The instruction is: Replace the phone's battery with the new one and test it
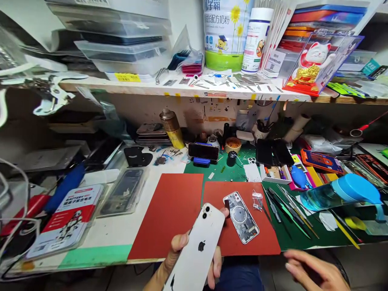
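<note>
Smartphone (196, 246), white, flat and rectangular, sits raised in the left hand (173, 254), thumb and fingers clamped on its long edges; judged light, stiff, slippery, fragile, best held there. Right hand (318, 267), apparently empty, has fingers slightly parted.

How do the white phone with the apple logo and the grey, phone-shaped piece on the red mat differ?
The white phone with its dark apple logo looks mostly plain; the grey, phone-shaped piece shows a ring and intricate patterns. The white phone is in the left hand; the grey piece lies on the red mat. Both have rounded corners.
</note>
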### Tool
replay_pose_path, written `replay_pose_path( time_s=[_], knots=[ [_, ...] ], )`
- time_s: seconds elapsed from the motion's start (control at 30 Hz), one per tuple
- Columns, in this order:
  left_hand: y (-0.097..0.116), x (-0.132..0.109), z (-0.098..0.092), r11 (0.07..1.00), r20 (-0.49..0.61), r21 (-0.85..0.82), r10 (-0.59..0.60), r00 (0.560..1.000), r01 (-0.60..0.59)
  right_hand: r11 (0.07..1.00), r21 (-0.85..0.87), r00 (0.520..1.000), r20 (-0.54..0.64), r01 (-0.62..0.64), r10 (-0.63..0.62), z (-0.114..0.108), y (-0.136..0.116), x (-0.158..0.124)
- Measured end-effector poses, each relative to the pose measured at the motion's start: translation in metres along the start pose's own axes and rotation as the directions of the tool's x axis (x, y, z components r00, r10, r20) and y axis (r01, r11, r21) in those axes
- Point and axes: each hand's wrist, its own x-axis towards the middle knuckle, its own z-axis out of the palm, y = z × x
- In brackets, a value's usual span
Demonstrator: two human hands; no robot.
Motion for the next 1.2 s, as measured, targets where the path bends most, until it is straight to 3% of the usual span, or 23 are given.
replay_pose_path(
  time_s=[0.07,0.17,0.23,0.33,0.5,0.6,0.67,0.77,0.83,0.9,1.0,1.07,1.1,1.2],
  knots=[
    [-0.002,0.000,0.004,1.000,0.007,-0.018,-0.007,1.000,0.007,0.993,0.078,0.975,0.195,0.089,-0.103,0.044,-0.051,-0.003],
    [-0.007,-0.004,0.006,1.000,-0.001,-0.020,0.002,1.000,-0.002,0.956,0.213,0.948,0.204,0.200,-0.244,0.103,-0.119,0.008],
    [-0.010,-0.008,0.005,1.000,0.000,-0.009,0.014,1.000,-0.014,0.940,0.231,0.919,0.246,0.253,-0.308,0.124,-0.145,0.017],
    [-0.012,-0.014,0.002,1.000,-0.011,0.024,0.006,1.000,-0.006,0.929,0.207,0.881,0.307,0.308,-0.360,0.133,-0.157,0.023],
    [-0.010,-0.018,0.003,0.990,-0.050,0.132,0.054,0.997,-0.047,0.931,0.157,0.854,0.371,0.331,-0.366,0.135,-0.154,0.022],
    [-0.008,-0.017,0.005,0.980,-0.035,0.195,0.035,0.999,-0.028,0.902,0.114,0.807,0.411,0.417,-0.425,0.137,-0.152,0.022],
    [-0.007,-0.017,0.005,0.979,-0.048,0.201,0.017,0.999,-0.007,0.823,0.070,0.722,0.444,0.564,-0.532,0.135,-0.152,0.024],
    [-0.007,-0.020,0.005,0.983,-0.064,0.182,-0.005,0.998,0.016,0.596,0.019,0.495,0.534,0.803,-0.685,0.129,-0.153,0.029],
    [-0.008,-0.021,0.005,0.987,-0.070,0.161,-0.003,0.998,0.015,0.452,0.006,0.359,0.600,0.892,-0.715,0.125,-0.153,0.033],
    [-0.010,-0.023,0.004,0.988,-0.072,0.154,0.001,0.997,0.010,0.355,-0.009,0.274,0.653,0.935,-0.706,0.122,-0.154,0.036],
    [-0.013,-0.027,0.002,0.988,-0.065,0.154,0.009,0.998,0.001,0.278,-0.013,0.201,0.721,0.961,-0.663,0.117,-0.154,0.042],
    [-0.013,-0.031,-0.001,0.988,-0.062,0.157,0.024,0.998,-0.014,0.273,-0.038,0.209,0.744,0.961,-0.635,0.109,-0.155,0.049],
    [-0.012,-0.034,-0.002,0.988,-0.062,0.155,0.035,0.997,-0.025,0.278,-0.073,0.241,0.731,0.958,-0.638,0.102,-0.155,0.053],
    [-0.008,-0.042,-0.007,0.989,-0.065,0.125,0.088,0.994,-0.080,0.336,-0.227,0.403,0.593,0.914,-0.697,0.072,-0.156,0.064]
  ],
)
